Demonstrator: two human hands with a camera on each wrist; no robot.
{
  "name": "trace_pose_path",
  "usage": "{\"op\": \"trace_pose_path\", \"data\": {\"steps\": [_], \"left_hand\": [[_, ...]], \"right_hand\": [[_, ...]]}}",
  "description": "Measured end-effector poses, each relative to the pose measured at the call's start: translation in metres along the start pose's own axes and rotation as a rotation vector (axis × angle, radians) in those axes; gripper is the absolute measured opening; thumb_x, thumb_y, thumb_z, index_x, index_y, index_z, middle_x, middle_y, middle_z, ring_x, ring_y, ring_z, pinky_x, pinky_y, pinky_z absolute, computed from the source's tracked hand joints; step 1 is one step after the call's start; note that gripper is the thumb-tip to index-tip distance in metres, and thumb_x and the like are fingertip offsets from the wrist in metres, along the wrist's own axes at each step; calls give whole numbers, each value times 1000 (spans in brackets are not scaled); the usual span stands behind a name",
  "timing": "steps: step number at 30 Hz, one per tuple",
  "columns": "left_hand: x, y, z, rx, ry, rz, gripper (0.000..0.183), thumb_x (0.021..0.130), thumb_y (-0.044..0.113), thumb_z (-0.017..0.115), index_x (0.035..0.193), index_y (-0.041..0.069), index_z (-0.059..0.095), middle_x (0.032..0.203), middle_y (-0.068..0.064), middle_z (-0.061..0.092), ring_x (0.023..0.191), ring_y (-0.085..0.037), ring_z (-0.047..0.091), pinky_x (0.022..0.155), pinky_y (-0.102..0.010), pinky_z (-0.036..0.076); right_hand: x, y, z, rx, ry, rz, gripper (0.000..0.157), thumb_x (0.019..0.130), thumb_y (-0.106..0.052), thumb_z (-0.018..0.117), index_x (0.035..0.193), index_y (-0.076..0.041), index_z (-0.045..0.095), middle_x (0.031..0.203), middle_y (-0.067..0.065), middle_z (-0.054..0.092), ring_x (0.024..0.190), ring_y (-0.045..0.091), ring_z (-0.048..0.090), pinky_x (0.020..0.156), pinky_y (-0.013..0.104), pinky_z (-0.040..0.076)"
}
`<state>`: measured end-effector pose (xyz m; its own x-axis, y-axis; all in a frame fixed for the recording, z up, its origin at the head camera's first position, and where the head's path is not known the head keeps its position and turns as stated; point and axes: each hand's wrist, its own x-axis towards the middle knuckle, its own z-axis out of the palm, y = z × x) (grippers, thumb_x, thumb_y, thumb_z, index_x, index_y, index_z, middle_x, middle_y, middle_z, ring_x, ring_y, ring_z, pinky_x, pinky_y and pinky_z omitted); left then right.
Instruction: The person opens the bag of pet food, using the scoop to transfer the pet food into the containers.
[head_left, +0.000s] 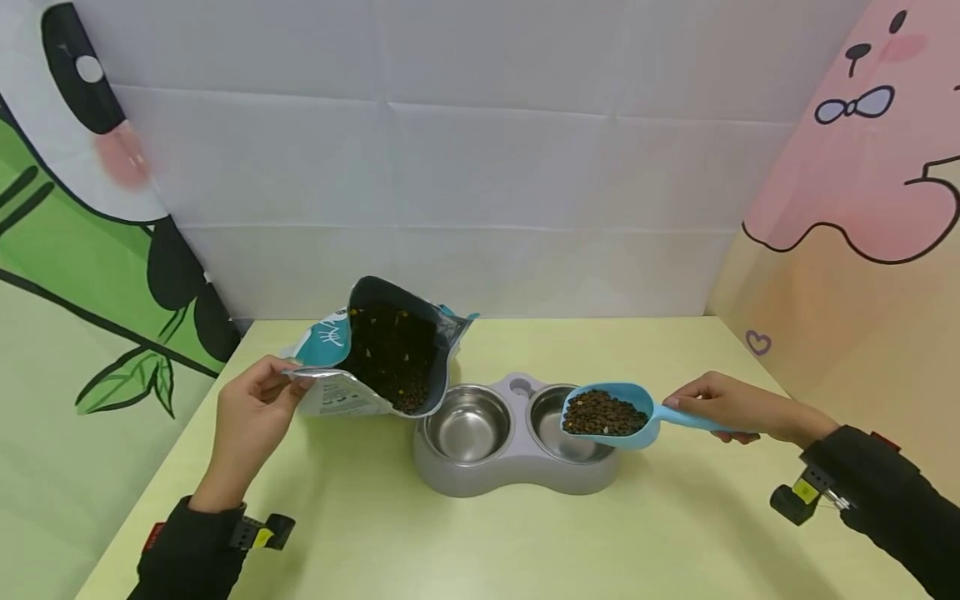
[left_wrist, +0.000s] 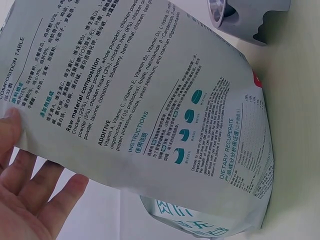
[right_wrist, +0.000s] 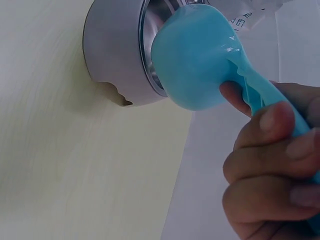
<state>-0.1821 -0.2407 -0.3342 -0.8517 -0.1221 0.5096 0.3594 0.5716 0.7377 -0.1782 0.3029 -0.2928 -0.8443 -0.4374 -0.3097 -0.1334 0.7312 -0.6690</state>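
My left hand (head_left: 258,408) pinches the rim of an open pet food bag (head_left: 337,393), tilted so its mouth faces me and shows brown kibble (head_left: 393,354) inside. In the left wrist view the bag's printed back panel (left_wrist: 150,105) fills most of the picture. My right hand (head_left: 723,408) grips the handle of a light blue scoop (head_left: 633,437) heaped with kibble. The scoop hangs over the right steel bowl (head_left: 551,429) of a grey double pet bowl (head_left: 517,479). From the right wrist, the scoop's underside (right_wrist: 195,60) and my curled fingers (right_wrist: 265,165) show.
The left steel bowl (head_left: 467,425) of the stand holds no food. All of it stands on a pale yellow table (head_left: 480,550). A white curtain (head_left: 487,183) hangs behind, with cartoon-printed panels on the left (head_left: 97,275) and right (head_left: 847,208).
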Motion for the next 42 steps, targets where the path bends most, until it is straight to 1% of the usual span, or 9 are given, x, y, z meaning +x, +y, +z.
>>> {"op": "trace_pose_path", "data": {"steps": [9, 14, 18, 26, 30, 35, 42], "left_hand": [[0, -2, 0, -7, -6, -9, 7, 84, 8, 62, 88, 5, 57, 90, -12, 65, 80, 1, 57, 74, -10, 42], [1, -2, 0, -5, -4, -6, 7, 84, 8, 62, 88, 5, 57, 90, -12, 65, 80, 2, 56, 74, -10, 42], [1, -2, -1, -5, -2, -7, 7, 84, 7, 62, 88, 5, 57, 91, -12, 65, 80, 2, 56, 74, -10, 42], [0, -1, 0, -6, -12, -21, 7, 84, 8, 62, 88, 5, 57, 91, -11, 65, 81, 1, 57, 74, -10, 42], [-2, -2, 0, -3, -13, -29, 7, 84, 9, 62, 88, 5, 57, 92, -11, 65, 81, 2, 56, 74, -10, 41], [-1, -1, -1, -2, -9, -22, 7, 84, 9, 63, 87, 5, 57, 92, -11, 65, 81, 2, 57, 74, -10, 42], [-1, 0, -1, 10, -13, -28, 8, 84, 10, 62, 88, 5, 57, 92, -11, 65, 82, 3, 56, 75, -10, 41]], "right_hand": [[4, -3, -2, -21, -34, -15, 24, 96, -31, 44, 111, -23, 61, 57, 1, 43, 39, 12, 38, 33, 19, 28], [6, -6, -5, -47, -42, -25, 23, 96, -32, 44, 109, -26, 62, 62, 1, 44, 41, 11, 40, 33, 19, 30], [6, -10, -6, -62, -40, -19, 23, 95, -34, 44, 107, -28, 62, 61, 0, 43, 41, 11, 39, 34, 19, 29], [5, -16, -5, -80, -47, -9, 22, 95, -34, 45, 106, -26, 62, 58, -1, 43, 40, 11, 39, 34, 19, 29], [5, -17, -5, -94, -42, -7, 22, 95, -34, 45, 106, -26, 63, 57, -2, 41, 40, 11, 39, 34, 19, 29], [4, -17, -6, -108, -35, -3, 22, 94, -35, 46, 105, -27, 63, 56, -2, 41, 40, 11, 39, 34, 20, 30], [4, -16, -10, -126, -43, -11, 21, 94, -35, 46, 105, -28, 62, 55, -3, 41, 39, 10, 38, 34, 19, 30]]}}
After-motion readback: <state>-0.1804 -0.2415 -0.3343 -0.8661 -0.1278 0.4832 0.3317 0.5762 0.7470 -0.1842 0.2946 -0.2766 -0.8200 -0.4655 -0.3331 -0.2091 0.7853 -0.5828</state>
